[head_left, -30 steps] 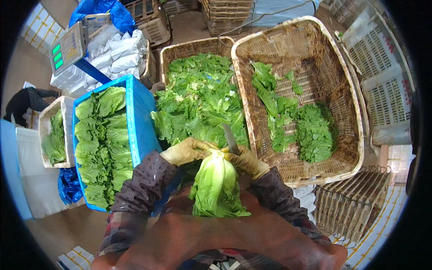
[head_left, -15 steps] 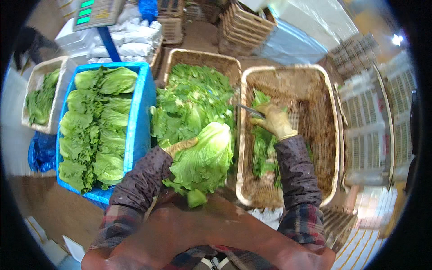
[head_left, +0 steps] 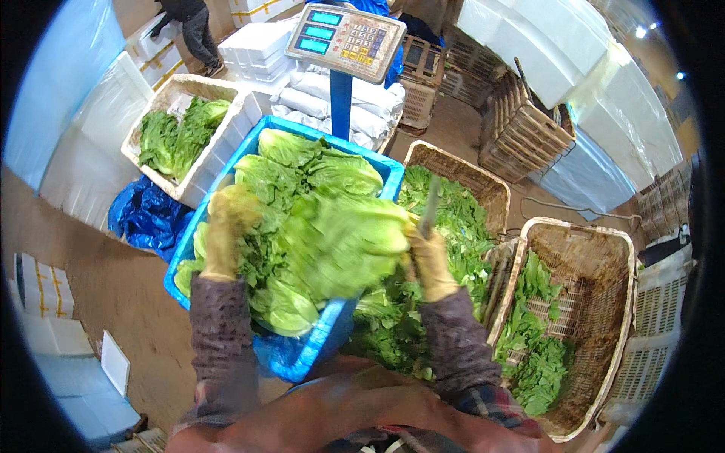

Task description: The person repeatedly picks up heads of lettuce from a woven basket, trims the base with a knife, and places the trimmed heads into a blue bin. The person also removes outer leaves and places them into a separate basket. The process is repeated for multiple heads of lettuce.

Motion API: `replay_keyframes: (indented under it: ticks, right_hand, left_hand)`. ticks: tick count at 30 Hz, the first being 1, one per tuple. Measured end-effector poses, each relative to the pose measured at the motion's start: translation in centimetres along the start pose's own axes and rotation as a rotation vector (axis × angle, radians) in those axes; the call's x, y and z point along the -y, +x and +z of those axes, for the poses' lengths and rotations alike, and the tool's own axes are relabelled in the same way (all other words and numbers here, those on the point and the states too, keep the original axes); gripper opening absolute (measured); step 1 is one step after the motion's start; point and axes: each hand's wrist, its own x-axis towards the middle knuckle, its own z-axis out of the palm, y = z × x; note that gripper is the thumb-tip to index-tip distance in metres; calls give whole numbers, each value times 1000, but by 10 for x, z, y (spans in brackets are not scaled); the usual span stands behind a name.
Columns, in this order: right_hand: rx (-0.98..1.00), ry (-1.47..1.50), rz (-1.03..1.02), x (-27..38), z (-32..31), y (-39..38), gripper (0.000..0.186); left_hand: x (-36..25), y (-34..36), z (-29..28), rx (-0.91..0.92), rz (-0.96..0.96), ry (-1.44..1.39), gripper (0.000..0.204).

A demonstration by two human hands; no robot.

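Observation:
A pale green lettuce head [head_left: 347,241], blurred by motion, lies over the rows of lettuce in a blue-lined crate [head_left: 294,370]. My right hand [head_left: 429,260], in a yellowish glove, is closed round a knife [head_left: 431,202] with its blade pointing up. That hand is beside the lettuce's pale base; whether it touches the base I cannot tell. On the opposite side of the crate my gloved left hand [head_left: 225,230] is among the leaves. Its fingers are smeared, so their grip does not show.
Right of the blue crate stand a basket [head_left: 495,181] of loose leaves and another basket [head_left: 628,302] with trimmings. A scale display on a post [head_left: 340,106] rises behind the crate. At far left are a white foam box [head_left: 140,155] with lettuce and a person [head_left: 198,34].
My view has turned left. Both hands and the lettuce head have moved left to the blue crate. The right hand has left the trimmings basket, still holding the knife.

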Motion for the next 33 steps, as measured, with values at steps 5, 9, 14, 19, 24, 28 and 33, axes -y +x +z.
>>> replay_keyframes:
  ticks: [5, 9, 14, 19, 24, 28, 33]
  right_hand:
    - [-294, -621, -466, -75, 66, 63, 59]
    - [-195, -1191, -669, -90, 72, 76, 32]
    - [-8, -1566, -921, -72, 35, 20, 27]
    - [-258, -877, -642, -45, -207, -130, 58]
    - [-1406, -1036, 467, -15, -542, -242, 68]
    - [-1004, -890, 856, -28, -665, -273, 62]
    - [-613, -560, 658, -58, -693, -278, 54]
  left_hand:
    - [65, 66, 25, 308, 812, 563, 48]
    - [168, 112, 41, 298, 677, 1283, 55]
    - [191, 129, 7, 384, 863, 1266, 58]
    - [144, 69, 53, 151, 1157, 1259, 50]
    - [241, -106, 299, 531, 755, 566, 57]
    - [382, -262, 544, 1554, 352, 295, 71]
    - [503, -358, 638, 1695, 150, 216, 134]
